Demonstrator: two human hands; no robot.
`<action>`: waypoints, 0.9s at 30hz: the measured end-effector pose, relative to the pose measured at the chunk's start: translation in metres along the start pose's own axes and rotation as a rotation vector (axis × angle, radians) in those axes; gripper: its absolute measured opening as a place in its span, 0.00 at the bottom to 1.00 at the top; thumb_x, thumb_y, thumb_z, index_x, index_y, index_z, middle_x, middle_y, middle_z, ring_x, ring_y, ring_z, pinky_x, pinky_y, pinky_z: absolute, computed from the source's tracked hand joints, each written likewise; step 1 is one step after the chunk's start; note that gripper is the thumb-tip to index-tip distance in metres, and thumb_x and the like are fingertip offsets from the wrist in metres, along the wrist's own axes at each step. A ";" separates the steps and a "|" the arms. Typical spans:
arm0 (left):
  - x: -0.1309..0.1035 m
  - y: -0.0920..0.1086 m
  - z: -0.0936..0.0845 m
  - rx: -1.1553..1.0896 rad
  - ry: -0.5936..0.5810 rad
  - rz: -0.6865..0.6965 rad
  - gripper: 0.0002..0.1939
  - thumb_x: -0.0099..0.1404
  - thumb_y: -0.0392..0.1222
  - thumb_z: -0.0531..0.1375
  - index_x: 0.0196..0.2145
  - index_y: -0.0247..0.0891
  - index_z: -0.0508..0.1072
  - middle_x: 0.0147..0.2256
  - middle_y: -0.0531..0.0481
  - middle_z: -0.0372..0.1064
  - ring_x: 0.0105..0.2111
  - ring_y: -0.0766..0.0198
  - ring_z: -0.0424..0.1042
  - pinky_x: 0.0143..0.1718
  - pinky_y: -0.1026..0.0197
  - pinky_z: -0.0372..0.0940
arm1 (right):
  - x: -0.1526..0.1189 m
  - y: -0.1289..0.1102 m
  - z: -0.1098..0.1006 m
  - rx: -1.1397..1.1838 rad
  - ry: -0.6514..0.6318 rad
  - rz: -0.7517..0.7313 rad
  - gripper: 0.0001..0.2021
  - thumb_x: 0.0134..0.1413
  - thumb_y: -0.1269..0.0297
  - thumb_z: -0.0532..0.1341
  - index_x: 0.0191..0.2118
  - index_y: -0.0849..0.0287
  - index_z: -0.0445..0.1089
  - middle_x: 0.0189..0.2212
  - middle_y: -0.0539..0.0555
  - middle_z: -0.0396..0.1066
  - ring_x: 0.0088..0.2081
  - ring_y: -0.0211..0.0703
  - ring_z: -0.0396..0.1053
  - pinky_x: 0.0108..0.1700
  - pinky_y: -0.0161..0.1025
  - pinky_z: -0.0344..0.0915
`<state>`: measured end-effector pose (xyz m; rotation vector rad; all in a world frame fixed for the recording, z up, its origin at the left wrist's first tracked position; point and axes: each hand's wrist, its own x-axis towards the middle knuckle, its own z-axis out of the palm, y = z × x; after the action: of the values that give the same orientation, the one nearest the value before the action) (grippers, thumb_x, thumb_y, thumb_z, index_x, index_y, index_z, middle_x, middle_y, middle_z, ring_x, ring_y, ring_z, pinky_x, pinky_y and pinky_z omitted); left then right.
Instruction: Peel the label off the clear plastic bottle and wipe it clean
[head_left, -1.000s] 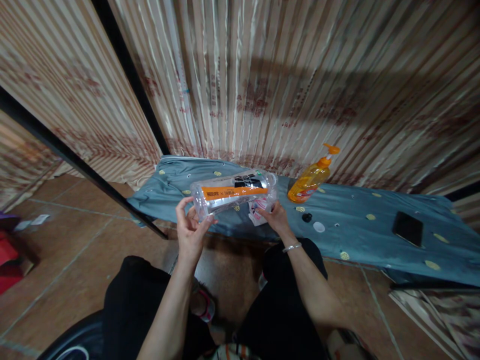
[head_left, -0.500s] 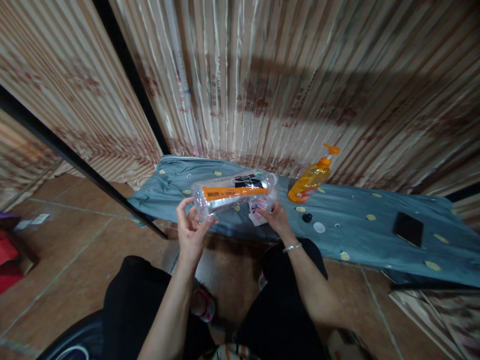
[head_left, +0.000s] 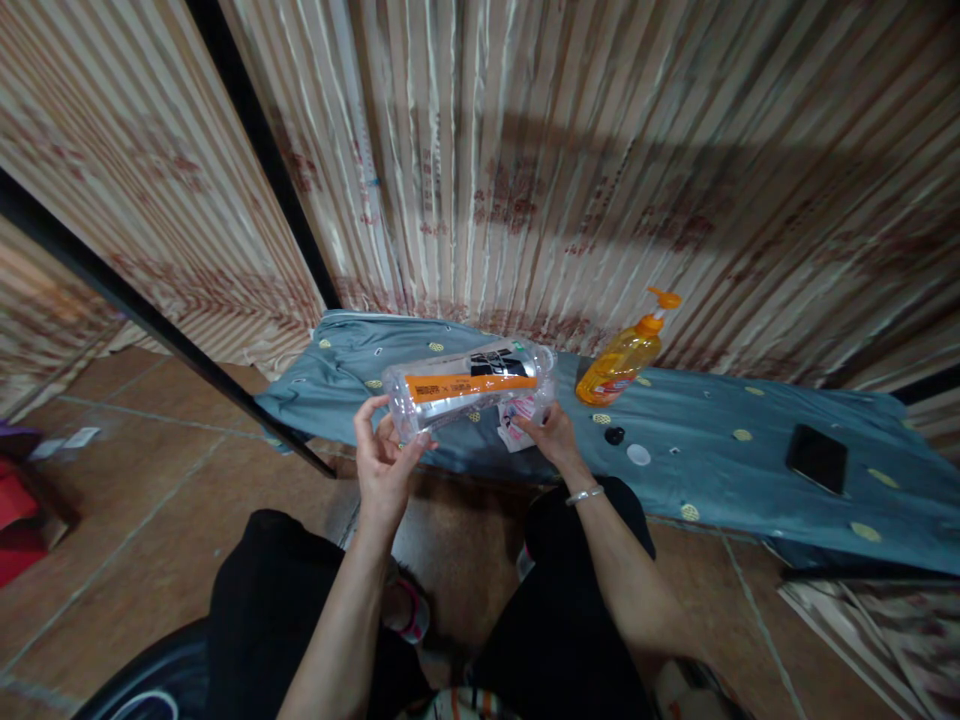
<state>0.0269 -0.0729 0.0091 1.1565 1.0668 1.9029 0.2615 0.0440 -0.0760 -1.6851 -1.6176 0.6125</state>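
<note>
A clear plastic bottle (head_left: 465, 385) with an orange, silver and black label lies tilted in the air, its capless neck to the right and slightly higher. My left hand (head_left: 382, 455) grips its base end between thumb and fingers. At the neck end, my right hand (head_left: 551, 432) pinches a white and pink printed piece (head_left: 516, 425) below the bottle; whether it is paper or cloth I cannot tell. Part of that piece is hidden behind the bottle and fingers. Whether the right fingers also touch the bottle is unclear.
On the grey-green cloth-covered bench (head_left: 712, 430) stand an orange pump bottle (head_left: 619, 365), a small black cap (head_left: 614, 436), a white disc (head_left: 638, 455) and a black phone (head_left: 817, 459). A dark pole (head_left: 255, 130) rises at left before the striped curtain (head_left: 465, 160).
</note>
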 end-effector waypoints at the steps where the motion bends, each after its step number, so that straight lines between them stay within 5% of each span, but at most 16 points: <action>1: 0.000 -0.001 0.000 -0.001 -0.001 0.009 0.31 0.55 0.44 0.70 0.50 0.45 0.59 0.38 0.52 0.70 0.29 0.67 0.74 0.29 0.65 0.74 | 0.000 0.000 0.000 -0.001 -0.003 0.004 0.22 0.43 0.48 0.67 0.41 0.55 0.65 0.36 0.55 0.75 0.39 0.54 0.74 0.41 0.48 0.70; 27: 0.000 -0.001 -0.001 -0.002 -0.019 0.004 0.30 0.56 0.43 0.69 0.51 0.47 0.58 0.39 0.52 0.70 0.33 0.64 0.75 0.30 0.64 0.74 | 0.000 -0.002 -0.001 0.016 0.014 0.002 0.22 0.41 0.48 0.68 0.39 0.55 0.65 0.34 0.54 0.75 0.39 0.53 0.74 0.41 0.49 0.70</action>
<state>0.0257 -0.0724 0.0076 1.1736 1.0528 1.8922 0.2607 0.0434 -0.0735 -1.6760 -1.5974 0.6113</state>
